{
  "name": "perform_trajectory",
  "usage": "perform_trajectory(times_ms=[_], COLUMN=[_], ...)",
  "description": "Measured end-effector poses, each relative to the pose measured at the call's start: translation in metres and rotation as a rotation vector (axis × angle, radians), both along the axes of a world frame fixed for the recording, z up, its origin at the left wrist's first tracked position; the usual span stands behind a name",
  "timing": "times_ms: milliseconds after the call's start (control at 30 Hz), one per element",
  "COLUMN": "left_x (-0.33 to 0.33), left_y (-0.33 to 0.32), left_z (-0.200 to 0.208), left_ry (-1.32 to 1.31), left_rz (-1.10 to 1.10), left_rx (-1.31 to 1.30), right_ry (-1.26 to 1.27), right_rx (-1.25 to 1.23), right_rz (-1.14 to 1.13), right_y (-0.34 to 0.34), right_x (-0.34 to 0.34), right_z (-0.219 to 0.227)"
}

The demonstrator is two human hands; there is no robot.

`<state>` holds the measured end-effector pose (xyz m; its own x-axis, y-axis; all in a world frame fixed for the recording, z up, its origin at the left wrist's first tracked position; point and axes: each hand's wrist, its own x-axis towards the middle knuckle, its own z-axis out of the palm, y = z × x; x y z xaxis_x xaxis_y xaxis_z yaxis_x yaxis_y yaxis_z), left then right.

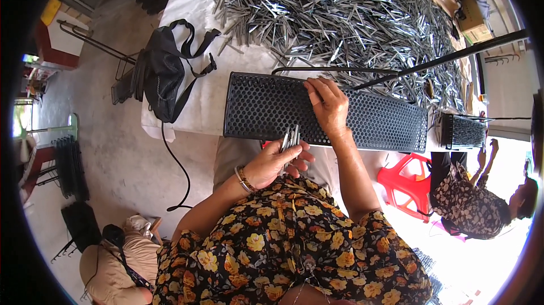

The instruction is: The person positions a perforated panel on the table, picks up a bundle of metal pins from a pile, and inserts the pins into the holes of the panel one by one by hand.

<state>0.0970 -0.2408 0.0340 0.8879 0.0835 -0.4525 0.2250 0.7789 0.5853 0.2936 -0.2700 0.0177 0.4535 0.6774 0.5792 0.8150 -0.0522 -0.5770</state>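
Note:
A long black tray (pixel 266 107), its face full of round holes, lies along the table's near edge before me. Over its middle is my right hand (pixel 330 108), fingers drawn together and bent down onto the holes; anything pinched under the fingertips is hidden. Just below the tray's near side, my left hand (pixel 267 164) is closed around a small bunch of thin metal strips (pixel 292 138), which point upward between thumb and fingers. Beyond the tray, a wide heap of similar dark and shiny strips (pixel 340 16) spreads over the table.
A black bag (pixel 164 70) with straps sits at the table's left edge. A black rod (pixel 442 58) slants across the right side. Another person (pixel 473 203) is by a second tray (pixel 463 130), near a red stool (pixel 405 183). At lower left is a person in beige (pixel 122 262).

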Motion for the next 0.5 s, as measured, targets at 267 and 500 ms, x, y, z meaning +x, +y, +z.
perform_trajectory(times_ms=[267,500], left_x=[-0.001,0.004], left_y=[0.004,0.009], left_z=[0.006,0.012], left_ry=[-0.008,-0.033], left_rz=[0.028,0.022], left_rx=[-0.008,0.075], right_ry=[0.416,1.193], right_rx=[-0.119,-0.42], right_rz=[0.086,0.397], right_y=[-0.015,-0.041], right_x=[-0.012,-0.018], right_z=[0.032,0.044])
